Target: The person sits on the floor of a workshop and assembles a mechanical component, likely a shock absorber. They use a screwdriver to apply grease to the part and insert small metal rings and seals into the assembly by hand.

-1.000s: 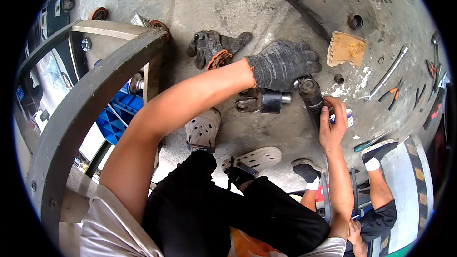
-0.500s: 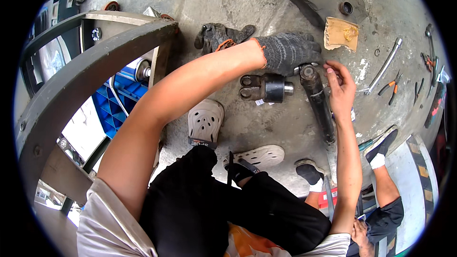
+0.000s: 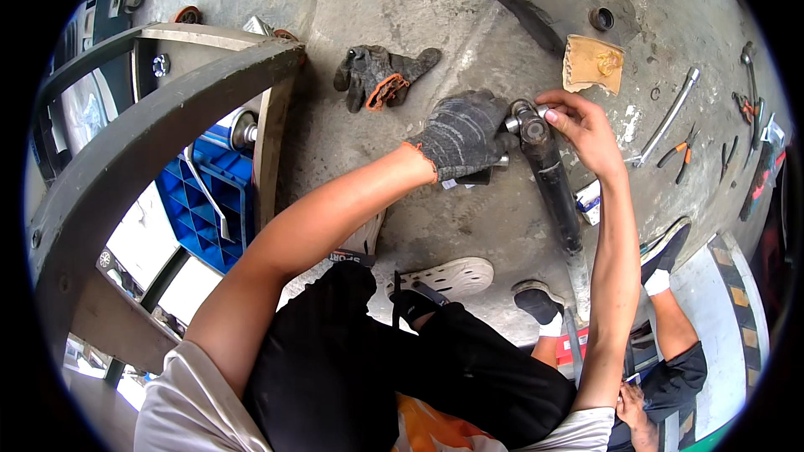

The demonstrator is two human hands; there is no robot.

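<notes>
A black drive shaft point(image 3: 556, 192) lies on the concrete, its far end carrying a universal joint point(image 3: 531, 130). My left hand point(image 3: 469, 136), in a dark grey knitted glove, is closed at the joint's left side, around a silver bearing cap point(image 3: 512, 124). Bare, my right hand point(image 3: 586, 130) pinches another silver bearing cap point(image 3: 543, 110) at the joint's right side between thumb and fingers. Beneath the gloved hand, a dark yoke piece point(image 3: 477, 177) is mostly hidden.
A spare glove point(image 3: 381, 77) lies at far left. Beyond the joint are cardboard with yellow grease point(image 3: 593, 65) and a dark metal plate point(image 3: 536, 0). A wrench point(image 3: 670, 117) and pliers point(image 3: 680, 155) lie right; a metal frame point(image 3: 167, 105) stands left. Another person's legs point(image 3: 674, 318) are at right.
My left hand has drawn back left and nearer, now covering most of the yoke piece. My right hand has moved left onto a bearing cap at the joint.
</notes>
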